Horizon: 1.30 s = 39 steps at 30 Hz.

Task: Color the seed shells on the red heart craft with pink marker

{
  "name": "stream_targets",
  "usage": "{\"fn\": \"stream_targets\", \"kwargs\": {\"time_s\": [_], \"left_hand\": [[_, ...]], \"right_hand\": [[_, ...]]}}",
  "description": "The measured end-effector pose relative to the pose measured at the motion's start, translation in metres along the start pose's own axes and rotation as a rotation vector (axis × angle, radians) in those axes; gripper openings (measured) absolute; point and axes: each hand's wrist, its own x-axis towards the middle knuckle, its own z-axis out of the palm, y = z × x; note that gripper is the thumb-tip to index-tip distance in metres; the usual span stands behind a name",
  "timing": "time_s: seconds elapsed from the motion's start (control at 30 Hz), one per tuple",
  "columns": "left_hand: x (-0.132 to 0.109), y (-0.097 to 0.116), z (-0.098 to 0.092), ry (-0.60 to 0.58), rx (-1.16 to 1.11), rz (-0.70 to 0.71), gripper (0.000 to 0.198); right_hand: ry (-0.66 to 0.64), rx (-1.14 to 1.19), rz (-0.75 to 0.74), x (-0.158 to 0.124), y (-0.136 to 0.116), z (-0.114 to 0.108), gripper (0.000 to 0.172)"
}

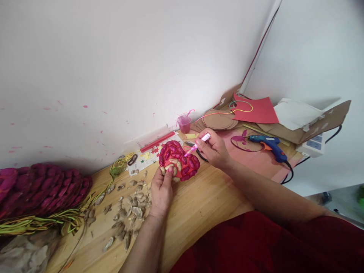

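Observation:
My left hand (pixel 161 189) grips the lower left edge of a round craft piece (pixel 179 160) covered with nut shells, most of them painted dark pink and a few bare. My right hand (pixel 214 150) pinches a pink brush (pixel 197 144) whose tip touches the painted shells near the middle of the piece. Both hands work above the wooden table (pixel 199 204), close to the white wall.
Loose bare shells (pixel 127 212) lie left of my left hand. A large pink shell piece (pixel 40 189) with green cords sits far left. A paint cup (pixel 184 123), star stickers (pixel 148 156), a blue glue gun (pixel 270 146), cardboard discs (pixel 217 121), red paper (pixel 261 110) and a power strip (pixel 313 146) stand behind.

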Motion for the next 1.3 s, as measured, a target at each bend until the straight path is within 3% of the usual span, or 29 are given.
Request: {"fn": "stream_targets", "kwargs": {"time_s": [0.1, 0.27, 0.43, 0.67, 0.77, 1.3], "left_hand": [[0.0, -0.002, -0.001, 0.011, -0.012, -0.016, 0.039], [0.0, -0.001, -0.001, -0.01, -0.057, -0.033, 0.039], [-0.003, 0.006, 0.003, -0.023, -0.134, -0.076, 0.04], [-0.005, 0.02, 0.013, 0.067, -0.244, -0.123, 0.042], [-0.005, 0.023, 0.013, 0.079, -0.264, -0.136, 0.043], [-0.004, 0.019, 0.01, -0.018, -0.316, -0.191, 0.036]], "right_hand": [[0.021, 0.031, 0.003, 0.003, 0.0, -0.003, 0.021], [-0.062, 0.04, 0.001, 0.002, -0.002, -0.004, 0.023], [-0.028, 0.078, 0.029, 0.002, -0.002, -0.003, 0.024], [-0.002, 0.152, 0.019, 0.001, -0.009, -0.008, 0.029], [-0.059, 0.157, 0.036, 0.001, -0.013, -0.009, 0.03], [-0.09, 0.134, 0.052, 0.001, -0.015, -0.011, 0.033]]}}
